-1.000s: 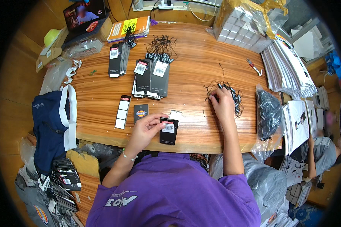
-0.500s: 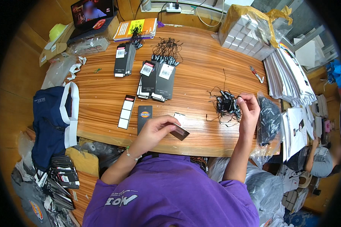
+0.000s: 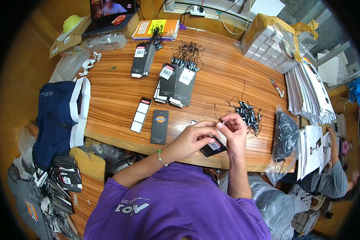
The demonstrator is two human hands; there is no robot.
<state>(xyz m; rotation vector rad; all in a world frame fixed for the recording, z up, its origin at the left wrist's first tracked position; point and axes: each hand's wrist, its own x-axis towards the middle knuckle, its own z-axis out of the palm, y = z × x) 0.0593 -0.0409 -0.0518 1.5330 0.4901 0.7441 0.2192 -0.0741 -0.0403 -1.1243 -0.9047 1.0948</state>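
My left hand (image 3: 196, 138) is closed on a small black hang tag (image 3: 213, 147) that has a white sticker on it, tilted above the table's near edge. Right beside it, my right hand (image 3: 235, 131) pinches a thin black tag string (image 3: 215, 112) near the tag's upper edge. The fingers hide whether the string passes through the tag. A loose pile of black tag strings (image 3: 248, 116) lies to the right of my right hand. On the table left of my hands are a dark grey tag (image 3: 159, 130) and a black strip with white labels (image 3: 140, 116).
Strung tags lie in stacks (image 3: 183, 86) farther back, with another stack (image 3: 142, 60) behind. Red-handled snippers (image 3: 277, 87), a bag of black strings (image 3: 286, 132), white bags (image 3: 308, 92) and wrapped boxes (image 3: 268, 48) are on the right. Navy fabric (image 3: 54, 120) hangs over the left edge.
My right hand has moved left from the string pile to the tag in my left hand, bringing a string. The tag is now turned up differently, and the view has shifted slightly.
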